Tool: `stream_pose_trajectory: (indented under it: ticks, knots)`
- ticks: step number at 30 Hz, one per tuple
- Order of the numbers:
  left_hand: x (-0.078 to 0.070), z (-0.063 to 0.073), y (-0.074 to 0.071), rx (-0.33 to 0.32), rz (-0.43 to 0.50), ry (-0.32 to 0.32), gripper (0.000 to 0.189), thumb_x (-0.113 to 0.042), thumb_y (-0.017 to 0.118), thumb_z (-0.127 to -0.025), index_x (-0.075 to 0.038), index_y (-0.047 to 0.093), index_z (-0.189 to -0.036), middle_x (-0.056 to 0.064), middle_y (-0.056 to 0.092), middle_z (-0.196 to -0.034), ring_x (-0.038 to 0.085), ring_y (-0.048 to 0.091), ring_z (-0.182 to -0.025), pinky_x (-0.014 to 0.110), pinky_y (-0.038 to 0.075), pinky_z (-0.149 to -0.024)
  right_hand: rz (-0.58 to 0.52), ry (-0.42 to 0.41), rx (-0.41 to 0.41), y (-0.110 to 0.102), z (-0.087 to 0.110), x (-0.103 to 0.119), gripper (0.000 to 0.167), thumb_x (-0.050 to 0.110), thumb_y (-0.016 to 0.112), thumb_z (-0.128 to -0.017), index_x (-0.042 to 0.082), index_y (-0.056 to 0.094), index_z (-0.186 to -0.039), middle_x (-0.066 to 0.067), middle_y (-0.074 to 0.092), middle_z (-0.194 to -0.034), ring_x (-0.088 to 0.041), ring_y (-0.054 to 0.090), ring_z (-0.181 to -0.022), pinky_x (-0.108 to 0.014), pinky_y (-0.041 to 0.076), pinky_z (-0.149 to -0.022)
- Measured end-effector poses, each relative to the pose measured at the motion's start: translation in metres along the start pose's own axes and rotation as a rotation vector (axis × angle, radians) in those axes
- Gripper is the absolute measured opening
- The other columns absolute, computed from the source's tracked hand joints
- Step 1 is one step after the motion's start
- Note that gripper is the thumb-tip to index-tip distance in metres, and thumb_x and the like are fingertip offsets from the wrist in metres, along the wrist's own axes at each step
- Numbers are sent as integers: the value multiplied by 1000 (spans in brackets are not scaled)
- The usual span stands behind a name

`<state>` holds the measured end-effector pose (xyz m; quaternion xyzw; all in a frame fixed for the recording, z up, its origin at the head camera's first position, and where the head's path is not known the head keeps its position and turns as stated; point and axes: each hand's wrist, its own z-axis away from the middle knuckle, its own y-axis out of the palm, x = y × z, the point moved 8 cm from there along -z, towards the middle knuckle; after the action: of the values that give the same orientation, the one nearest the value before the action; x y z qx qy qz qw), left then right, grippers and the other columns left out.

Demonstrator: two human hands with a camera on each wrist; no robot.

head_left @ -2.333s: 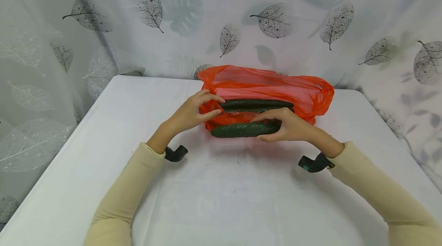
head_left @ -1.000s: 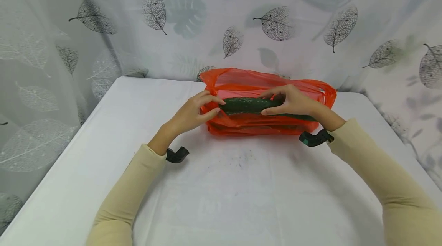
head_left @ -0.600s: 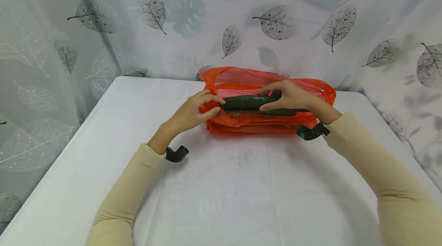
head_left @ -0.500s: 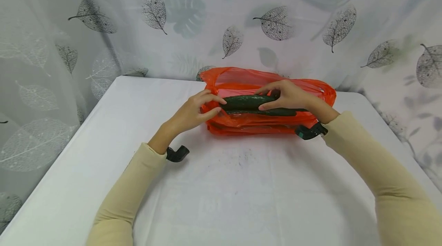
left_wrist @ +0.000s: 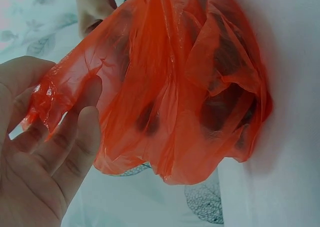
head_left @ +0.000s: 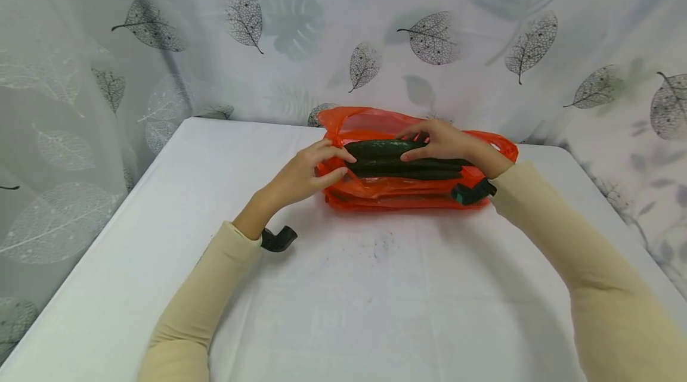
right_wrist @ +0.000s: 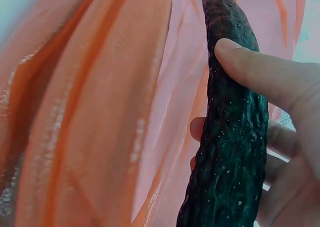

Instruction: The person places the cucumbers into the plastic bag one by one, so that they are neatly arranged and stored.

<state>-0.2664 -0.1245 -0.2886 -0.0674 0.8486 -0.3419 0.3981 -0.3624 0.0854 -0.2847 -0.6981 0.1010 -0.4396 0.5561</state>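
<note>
My right hand (head_left: 449,143) grips a dark green cucumber (head_left: 378,148) by its right part, over the mouth of a red plastic bag (head_left: 376,189). In the right wrist view the thumb lies along one side of the bumpy cucumber (right_wrist: 227,137), with fingers round the other. More cucumbers (head_left: 408,172) lie lengthwise in the bag, just in front of the held one. At the bag's left end my left hand (head_left: 306,172) holds the rim. The left wrist view shows its fingers curled at the thin, crumpled plastic (left_wrist: 165,92); dark shapes show through.
The bag lies near the back edge of a white-covered table (head_left: 343,298). Behind it hangs a pale curtain (head_left: 322,30) printed with leaves. A black wrist camera (head_left: 279,239) sticks out below the left wrist, another (head_left: 472,192) below the right.
My right hand has carried the cucumber from in front of the bag up and back into its mouth, then a little farther back. The left hand has stayed at the bag's left rim.
</note>
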Motion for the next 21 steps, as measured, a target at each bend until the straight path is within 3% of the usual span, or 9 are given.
stream_pose_trajectory:
  ticks: [15,21]
  knots:
    - [-2,-2,0,-16,9,19,21,-9,66,-93,-7,68,-114,6,63,-115,20,52,-117,39,39,-106,12,-52,82,16,-24,10,42,19,76,-86,3,66,-124,-17,65,-119,-31,59,-105,-48,48,-90]
    - [-3,-3,2,-9,10,20,21,-9,66,-93,-7,68,-114,6,62,-114,20,52,-113,40,42,-102,15,-70,89,22,-30,7,43,18,76,-86,1,64,-124,-19,64,-120,-33,59,-106,-49,48,-91]
